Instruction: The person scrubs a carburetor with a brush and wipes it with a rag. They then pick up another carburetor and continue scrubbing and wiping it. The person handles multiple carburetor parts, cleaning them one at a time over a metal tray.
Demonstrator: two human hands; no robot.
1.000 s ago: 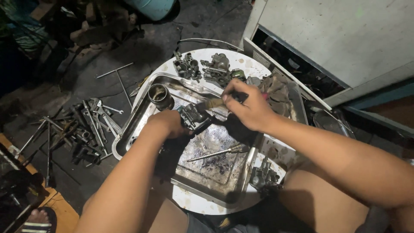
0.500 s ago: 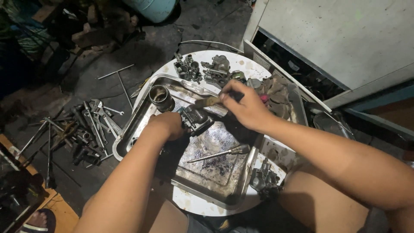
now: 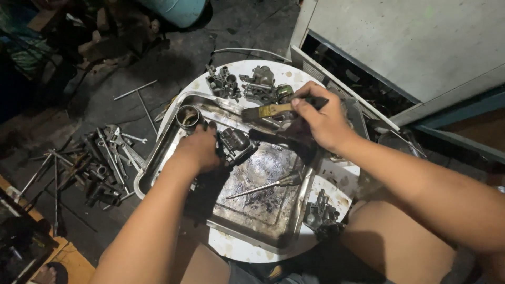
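Left hand [image 3: 199, 150] clamped round dark carb body [image 3: 235, 143], held low over tray [image 3: 158, 158], tilted toward right side; probably so runoff drops into tray and working face meets brush. Fingers wrapped over part's near end, thumb side hidden.

Right hand [image 3: 321, 123] pinching brush [image 3: 273, 109] by its dark handle, thumb on top, fingers curled under. Bristle end pointing left, hovering just above part, not clearly touching it. Cup-like ring [image 3: 188, 117] parked in tray's far left corner, just beside left hand. Screwdriver [image 3: 263, 185] lying flat mid-tray, within reach of either hand, tip toward left.

More carb pieces [image 3: 247, 84] lined up on white round top [image 3: 231, 250] beyond tray; one more [image 3: 321, 215] near right, off tray. Likely kept out of the wet. Wrenches [image 3: 105, 158] spread on floor at left, T-handle [image 3: 139, 97] further up.

Hard to read:
- part's underside and ports, masked by left hand and shadow
- tray's right end, covered by right hand and a dark patch under it
- liquid in tray vs. plain grime: cannot tell
- bristle contact: cannot tell
- bottom-left corner dark, cut off
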